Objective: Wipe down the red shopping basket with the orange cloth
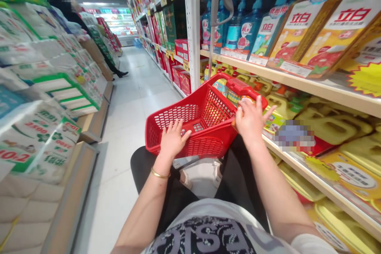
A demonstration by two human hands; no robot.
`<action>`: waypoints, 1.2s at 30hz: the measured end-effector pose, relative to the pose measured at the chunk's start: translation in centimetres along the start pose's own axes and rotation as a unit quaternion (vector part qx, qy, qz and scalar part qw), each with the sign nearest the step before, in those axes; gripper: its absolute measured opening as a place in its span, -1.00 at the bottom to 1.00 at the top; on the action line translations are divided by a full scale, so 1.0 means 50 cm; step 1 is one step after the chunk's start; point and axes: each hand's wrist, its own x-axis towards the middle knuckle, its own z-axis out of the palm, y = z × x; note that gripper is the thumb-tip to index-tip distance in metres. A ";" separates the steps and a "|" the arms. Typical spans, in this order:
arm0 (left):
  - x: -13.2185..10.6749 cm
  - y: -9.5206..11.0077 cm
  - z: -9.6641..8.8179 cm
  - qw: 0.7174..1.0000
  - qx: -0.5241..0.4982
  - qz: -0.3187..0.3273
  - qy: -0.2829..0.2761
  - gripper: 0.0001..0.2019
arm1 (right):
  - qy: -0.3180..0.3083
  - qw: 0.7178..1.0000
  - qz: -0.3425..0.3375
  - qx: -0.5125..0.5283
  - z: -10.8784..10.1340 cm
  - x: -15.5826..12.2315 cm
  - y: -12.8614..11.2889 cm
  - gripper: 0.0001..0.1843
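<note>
A red plastic shopping basket (205, 145) with perforated walls sits tilted in front of my knees. Its handle (242, 89) points up and to the right. My left hand (173, 139) lies over the near rim, fingers spread, with a gold bangle (160, 173) at the wrist. At the handle end, my right hand (250, 118) is against the basket's corner, its fingers apart and closed round nothing. The grid of the basket's bottom shows between the hands. My right hand is close to the shelf of yellow jugs.
Shelves on the right hold blue pump bottles (245, 27), large detergent bottles (342, 27) and yellow jugs (324, 123). Tissue packs (38, 139) are stacked on the left. A tiled aisle (133, 75) runs ahead, where a person (64, 6) in dark clothes stands.
</note>
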 end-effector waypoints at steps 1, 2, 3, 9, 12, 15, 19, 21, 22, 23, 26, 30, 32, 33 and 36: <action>0.000 0.002 -0.005 1.000 0.007 0.000 -0.007 -0.17 | -0.010 0.999 -0.023 0.020 0.015 -0.020 -0.030 -0.55; -0.001 0.005 -0.010 1.000 0.017 -0.001 -0.016 -0.18 | -0.029 0.997 -0.059 0.039 0.029 -0.041 -0.059 -0.57; -0.001 0.008 -0.014 0.999 0.030 -0.003 -0.026 -0.19 | -0.046 0.992 -0.102 0.058 0.039 -0.060 -0.082 -0.59; -0.004 0.017 -0.026 0.995 0.084 -0.015 -0.051 -0.26 | -0.038 0.980 -0.181 0.080 0.028 -0.041 -0.024 -0.67; -0.003 0.018 -0.020 0.994 0.095 -0.015 -0.044 -0.26 | 0.017 0.995 -0.086 0.051 -0.003 0.035 0.077 -0.65; -0.002 0.019 -0.016 0.994 0.099 -0.016 -0.035 -0.26 | 0.049 0.997 -0.037 0.047 -0.014 0.092 0.144 -0.58; -0.004 0.022 -0.014 0.995 0.101 -0.015 -0.024 -0.27 | 0.056 0.992 -0.066 0.089 0.000 0.086 0.146 -0.57; -0.004 0.024 -0.015 0.994 0.101 -0.020 -0.027 -0.28 | 0.057 0.990 -0.087 0.100 0.010 0.061 0.119 -0.61; -0.003 0.025 -0.015 0.994 0.100 -0.024 -0.031 -0.27 | 0.054 0.989 -0.099 0.097 0.013 0.048 0.102 -0.62; -0.003 0.025 -0.016 0.994 0.099 -0.029 -0.034 -0.27 | 0.051 0.988 -0.111 0.089 0.016 0.038 0.087 -0.63; -0.005 0.027 -0.020 0.994 0.098 -0.036 -0.037 -0.26 | 0.052 0.988 -0.132 0.061 0.017 0.025 0.059 -0.61; -0.008 0.029 -0.024 0.994 0.101 -0.029 -0.041 -0.26 | 0.016 0.972 -0.225 0.064 -0.004 0.055 0.088 -0.63; -0.008 0.031 -0.025 0.994 0.099 -0.034 -0.037 -0.26 | 0.009 0.964 -0.262 0.050 -0.019 0.080 0.115 -0.64; -0.007 0.032 -0.025 0.994 0.099 -0.036 -0.035 -0.27 | 0.025 0.967 -0.252 0.032 -0.025 0.091 0.127 -0.63; -0.005 0.033 -0.025 0.994 0.097 -0.042 -0.033 -0.28 | 0.098 0.984 -0.149 -0.026 -0.024 0.104 0.137 -0.62</action>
